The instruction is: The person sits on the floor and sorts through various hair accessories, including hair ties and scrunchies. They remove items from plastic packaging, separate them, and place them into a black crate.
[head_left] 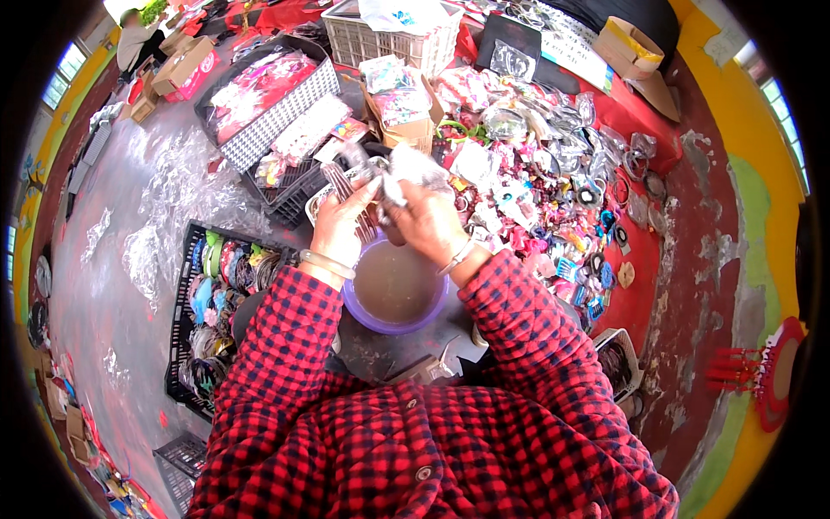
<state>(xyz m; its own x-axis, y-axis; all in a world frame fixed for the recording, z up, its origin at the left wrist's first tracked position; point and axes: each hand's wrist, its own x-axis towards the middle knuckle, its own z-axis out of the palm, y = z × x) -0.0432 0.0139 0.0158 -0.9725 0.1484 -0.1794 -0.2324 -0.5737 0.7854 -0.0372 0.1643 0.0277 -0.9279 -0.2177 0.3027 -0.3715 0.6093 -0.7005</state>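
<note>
Floor [112,294] strewn with clear plastic [177,186], left grip [340,227] pinches brown hoops [338,180], right grip [430,221] a whitish wad [420,164] by purple basin [393,328]: probably wiping, next wants hoops steady.

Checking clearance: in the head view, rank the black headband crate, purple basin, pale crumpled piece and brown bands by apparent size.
1. Black headband crate
2. Purple basin
3. Pale crumpled piece and brown bands: too alike to rank
</note>
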